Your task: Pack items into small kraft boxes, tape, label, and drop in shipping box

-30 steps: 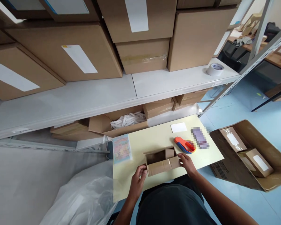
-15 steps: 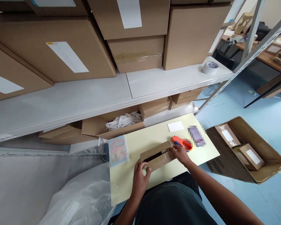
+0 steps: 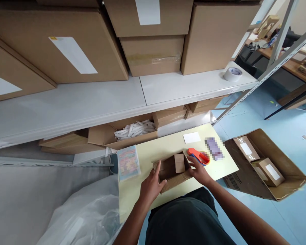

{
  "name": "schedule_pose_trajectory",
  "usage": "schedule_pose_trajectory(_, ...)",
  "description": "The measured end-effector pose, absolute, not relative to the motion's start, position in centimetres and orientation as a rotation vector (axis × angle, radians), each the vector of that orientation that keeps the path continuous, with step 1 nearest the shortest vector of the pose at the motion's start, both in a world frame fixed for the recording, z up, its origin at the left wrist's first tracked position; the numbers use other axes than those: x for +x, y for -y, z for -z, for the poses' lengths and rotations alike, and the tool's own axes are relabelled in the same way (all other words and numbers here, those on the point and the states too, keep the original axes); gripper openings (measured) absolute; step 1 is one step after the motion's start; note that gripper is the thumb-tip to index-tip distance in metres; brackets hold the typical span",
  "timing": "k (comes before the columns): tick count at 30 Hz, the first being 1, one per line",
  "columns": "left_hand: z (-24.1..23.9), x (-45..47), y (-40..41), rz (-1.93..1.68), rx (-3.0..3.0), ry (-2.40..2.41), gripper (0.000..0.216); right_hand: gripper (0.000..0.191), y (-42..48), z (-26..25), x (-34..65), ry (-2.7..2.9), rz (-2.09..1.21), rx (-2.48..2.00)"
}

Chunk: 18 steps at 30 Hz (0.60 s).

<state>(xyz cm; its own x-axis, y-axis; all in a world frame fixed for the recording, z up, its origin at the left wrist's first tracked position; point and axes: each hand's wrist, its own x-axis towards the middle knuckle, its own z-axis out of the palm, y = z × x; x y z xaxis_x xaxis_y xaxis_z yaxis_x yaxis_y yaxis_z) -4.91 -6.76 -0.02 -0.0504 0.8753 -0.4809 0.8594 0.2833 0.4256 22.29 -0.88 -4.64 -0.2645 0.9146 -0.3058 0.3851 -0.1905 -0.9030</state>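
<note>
On the pale yellow table [image 3: 149,152], a small brown cardboard box [image 3: 174,182] stands open at the top. One short flap [image 3: 179,163] folds over its opening near the right end, and the visible interior looks bare. My left hand [image 3: 151,185] is at the box's left end, index finger and thumb spread along the corner. At the opposite end, my right hand [image 3: 199,172] grips the edge with bent fingers. A red and blue tape dispenser [image 3: 194,153] lies just beyond the right hand.
A white card [image 3: 191,137], a blurred purple item [image 3: 214,148] and a colourful printed packet [image 3: 129,162] lie on the table. Right stands a large carton [image 3: 260,185] holding smaller boxes. Plastic sheeting [image 3: 89,214] is at left. Behind, a shelf [image 3: 104,98] bears boxes and a tape roll [image 3: 233,74].
The small box has opened from a narrow gap to a wide opening, showing its inside and an end flap. My left hand's fingers have spread from their earlier pinch.
</note>
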Motion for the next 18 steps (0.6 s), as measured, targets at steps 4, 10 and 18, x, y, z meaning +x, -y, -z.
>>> schedule_pose_trajectory(4,-1.0,-4.5,5.7,0.183,1.620,-1.898,0.108,0.056,1.1,3.5,22.3,2.149,-1.272,-1.608)
schedule_pose_trajectory(10,-0.8,-4.3,5.4,0.278,1.633,-1.885,0.116,0.042,0.1,2.2,21.6,2.477,-1.204,-1.753)
schedule_pose_trajectory(18,-0.4,-4.2,6.4,0.218,1.630,-1.914,0.108,0.026,1.4,0.8,18.9,2.521,-0.612,-1.303)
